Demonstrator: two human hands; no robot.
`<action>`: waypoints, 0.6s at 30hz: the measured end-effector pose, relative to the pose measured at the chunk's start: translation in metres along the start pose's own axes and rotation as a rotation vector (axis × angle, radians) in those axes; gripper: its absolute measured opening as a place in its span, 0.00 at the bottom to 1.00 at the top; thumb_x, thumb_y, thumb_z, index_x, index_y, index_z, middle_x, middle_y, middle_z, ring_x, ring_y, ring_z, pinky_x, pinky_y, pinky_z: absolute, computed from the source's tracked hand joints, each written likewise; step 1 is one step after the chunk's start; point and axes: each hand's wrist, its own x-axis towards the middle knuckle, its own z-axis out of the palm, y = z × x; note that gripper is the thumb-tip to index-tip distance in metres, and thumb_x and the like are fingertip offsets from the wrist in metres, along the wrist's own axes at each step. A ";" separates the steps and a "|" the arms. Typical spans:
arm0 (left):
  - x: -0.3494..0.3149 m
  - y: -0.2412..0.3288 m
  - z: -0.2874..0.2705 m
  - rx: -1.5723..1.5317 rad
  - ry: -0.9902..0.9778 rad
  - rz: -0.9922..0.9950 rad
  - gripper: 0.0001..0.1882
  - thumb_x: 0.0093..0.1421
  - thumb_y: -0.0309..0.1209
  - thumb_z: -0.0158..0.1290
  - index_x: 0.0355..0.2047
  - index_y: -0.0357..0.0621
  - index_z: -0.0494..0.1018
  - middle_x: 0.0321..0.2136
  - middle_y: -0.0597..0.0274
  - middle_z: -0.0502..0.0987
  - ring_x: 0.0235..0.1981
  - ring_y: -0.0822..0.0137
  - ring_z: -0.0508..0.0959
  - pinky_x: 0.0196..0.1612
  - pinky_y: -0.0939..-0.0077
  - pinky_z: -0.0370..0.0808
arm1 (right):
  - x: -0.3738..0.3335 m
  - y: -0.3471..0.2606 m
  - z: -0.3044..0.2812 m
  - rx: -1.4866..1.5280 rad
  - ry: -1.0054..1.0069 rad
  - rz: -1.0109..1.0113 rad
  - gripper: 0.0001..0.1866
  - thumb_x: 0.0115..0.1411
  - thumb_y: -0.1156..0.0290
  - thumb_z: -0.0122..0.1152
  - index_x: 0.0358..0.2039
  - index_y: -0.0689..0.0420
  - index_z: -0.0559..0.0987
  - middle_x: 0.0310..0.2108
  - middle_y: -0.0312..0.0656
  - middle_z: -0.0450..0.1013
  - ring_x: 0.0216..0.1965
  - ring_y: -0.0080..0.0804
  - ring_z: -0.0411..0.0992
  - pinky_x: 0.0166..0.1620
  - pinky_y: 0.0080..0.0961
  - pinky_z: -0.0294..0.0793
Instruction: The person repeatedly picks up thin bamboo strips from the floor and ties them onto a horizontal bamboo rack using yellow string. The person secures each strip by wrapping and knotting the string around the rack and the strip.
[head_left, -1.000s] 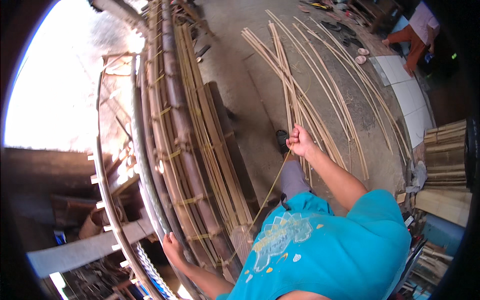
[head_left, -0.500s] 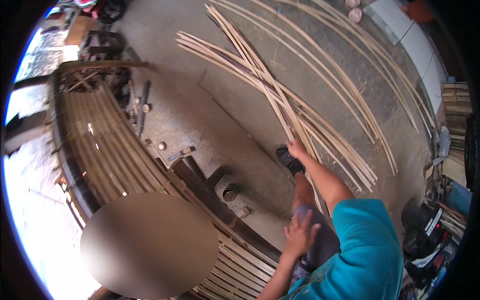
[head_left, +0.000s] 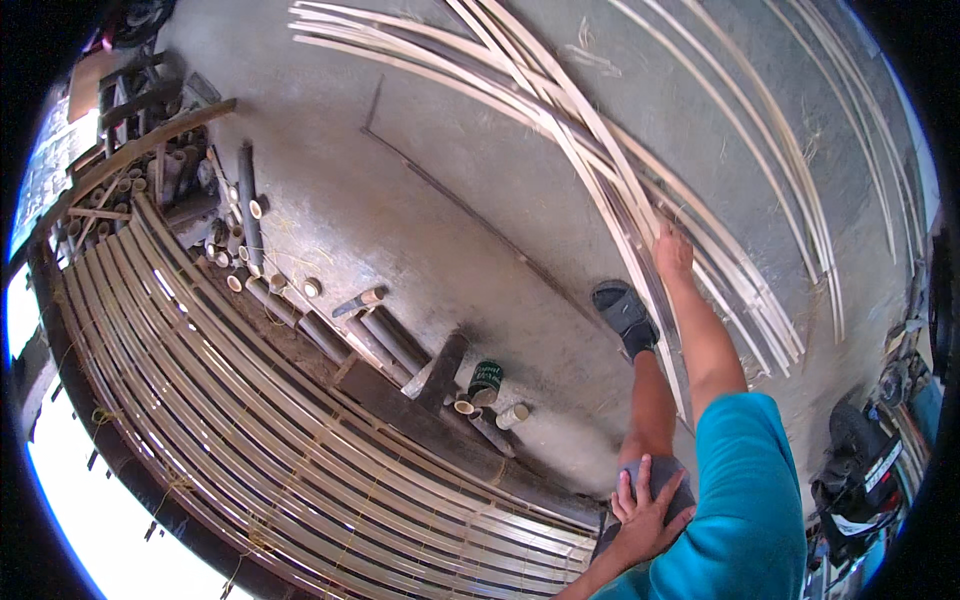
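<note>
My left hand (head_left: 647, 508) lies on my leg near the knee, its fingers spread over the grey shorts, holding nothing. Out ahead, my right hand (head_left: 673, 250) is closed on long, pale bamboo strips (head_left: 592, 167) of a bundle on the floor. These strips run from the top edge back past my sandalled foot (head_left: 622, 312). Beneath them a second bundle of bamboo strips (head_left: 430, 42) crosses at a slant, its near ends just right of my right forearm. The fingertips of that hand are partly hidden.
A slatted bamboo bench (head_left: 300, 490) fills the lower left. Beside it lie a knife (head_left: 359, 301), dark bamboo tubes (head_left: 395, 337) and a green tin (head_left: 486, 378). More bamboo strips (head_left: 800, 170) lie at right. A dark bag (head_left: 850, 490) stands at the lower right.
The view has shifted, showing more of the bench. My left hand has come down from above my leg onto it. My right hand stays at the strips. A blurred oval at lower left is gone.
</note>
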 end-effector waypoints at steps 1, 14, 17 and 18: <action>-0.004 0.005 -0.004 -0.013 -0.017 -0.011 0.37 0.58 0.63 0.50 0.67 0.77 0.55 0.72 0.53 0.28 0.66 0.21 0.32 0.59 0.20 0.40 | -0.011 -0.005 -0.017 0.021 0.091 -0.048 0.20 0.58 0.63 0.58 0.48 0.59 0.69 0.43 0.61 0.75 0.43 0.53 0.76 0.46 0.49 0.74; -0.112 -0.054 0.012 -0.485 0.309 0.123 0.32 0.67 0.56 0.42 0.57 0.41 0.69 0.54 0.42 0.72 0.58 0.48 0.71 0.61 0.61 0.66 | -0.199 -0.227 -0.450 0.875 0.389 -0.465 0.17 0.67 0.69 0.52 0.55 0.60 0.69 0.34 0.45 0.78 0.34 0.35 0.78 0.36 0.29 0.77; -0.186 -0.058 -0.047 -0.514 0.668 0.173 0.30 0.68 0.51 0.43 0.56 0.37 0.70 0.53 0.41 0.73 0.58 0.48 0.71 0.60 0.61 0.66 | -0.226 -0.297 -0.514 1.114 0.225 -0.556 0.16 0.68 0.69 0.50 0.55 0.58 0.66 0.25 0.37 0.72 0.25 0.24 0.71 0.26 0.24 0.70; -0.206 -0.061 -0.066 -0.516 0.820 0.167 0.29 0.68 0.49 0.43 0.56 0.36 0.69 0.53 0.41 0.73 0.58 0.47 0.71 0.61 0.61 0.66 | -0.233 -0.331 -0.524 1.174 0.250 -0.628 0.17 0.69 0.68 0.49 0.56 0.57 0.64 0.24 0.37 0.71 0.24 0.23 0.69 0.26 0.22 0.69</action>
